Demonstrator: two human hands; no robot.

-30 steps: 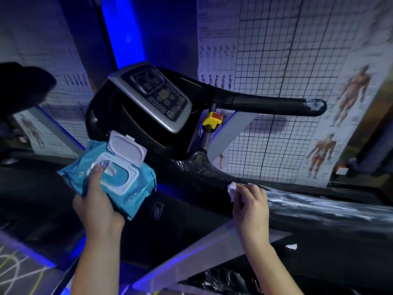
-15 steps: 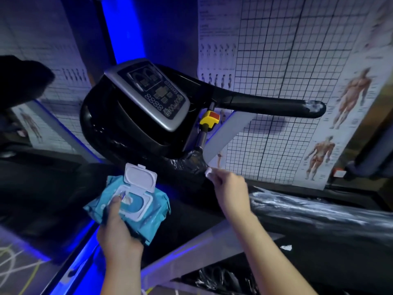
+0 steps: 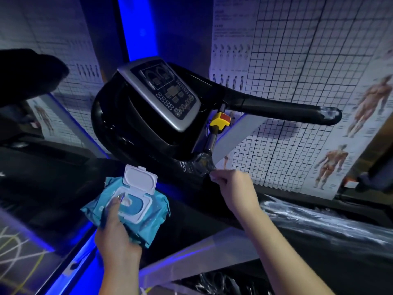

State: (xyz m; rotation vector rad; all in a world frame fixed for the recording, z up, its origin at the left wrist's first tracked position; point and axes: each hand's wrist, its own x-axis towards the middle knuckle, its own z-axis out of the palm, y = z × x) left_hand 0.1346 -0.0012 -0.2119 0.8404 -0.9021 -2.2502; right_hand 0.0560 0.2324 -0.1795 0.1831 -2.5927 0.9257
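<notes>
Left hand (image 3: 116, 237): grips a teal pack (image 3: 160, 202) of wipes from below, thumb lying across the top at the dispenser opening.
Pack: held in the air, low and left of centre, in front of the treadmill; its white lid (image 3: 140, 180) stands flipped open, hinged on the far side.
Right hand (image 3: 236, 190): fingers curled, pinching a small pale wipe (image 3: 213, 177), mostly hidden by the fingertips.
Wipe: pressed to the film-wrapped joint (image 3: 200, 165) at the foot of the console mast.
Console (image 3: 161, 92): grey panel with dark display, tilted toward the camera, directly above both hands and overhanging the joint.
Key (image 3: 220, 121): yellow block with a red face, on the mast just above the joint.
Handlebar (image 3: 276, 108): black, running right from the console, well above the right hand.
Rail (image 3: 319, 218): film-wrapped, glossy, to the right of the right forearm.
Charts (image 3: 297, 81): grid sheets with anatomy figures, covering the wall behind the treadmill.
Light strip (image 3: 138, 28): blue, vertical, behind the console.
</notes>
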